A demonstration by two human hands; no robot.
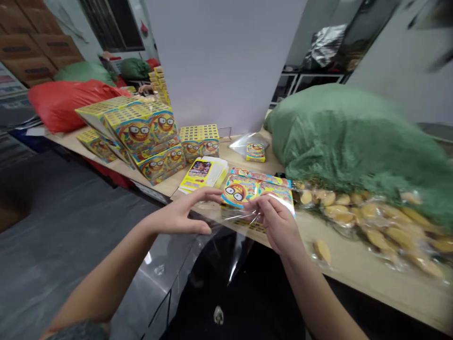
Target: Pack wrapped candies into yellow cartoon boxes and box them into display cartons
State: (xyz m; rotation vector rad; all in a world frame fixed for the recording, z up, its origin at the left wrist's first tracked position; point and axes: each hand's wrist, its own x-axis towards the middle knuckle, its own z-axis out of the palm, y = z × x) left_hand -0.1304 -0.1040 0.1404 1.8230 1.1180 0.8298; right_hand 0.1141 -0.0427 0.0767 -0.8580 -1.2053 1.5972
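My right hand [278,224] is closed in a pinch on a clear plastic bag [244,222] that hangs over the table's front edge. My left hand [184,212] is next to it, fingers stretched toward the bag's other side and touching the film. Just behind the hands lies a small colourful box [240,189] with a cartoon face with glasses, on top of more of the same boxes [272,182].
Stacked yellow cartoon-face display boxes [148,134] stand at the left of the wooden table [354,264]. A pile of flat cards [203,174] lies beside them. A big green sack [354,141] and several wrapped yellow snacks [382,222] fill the right. A red bag [63,101] sits far left.
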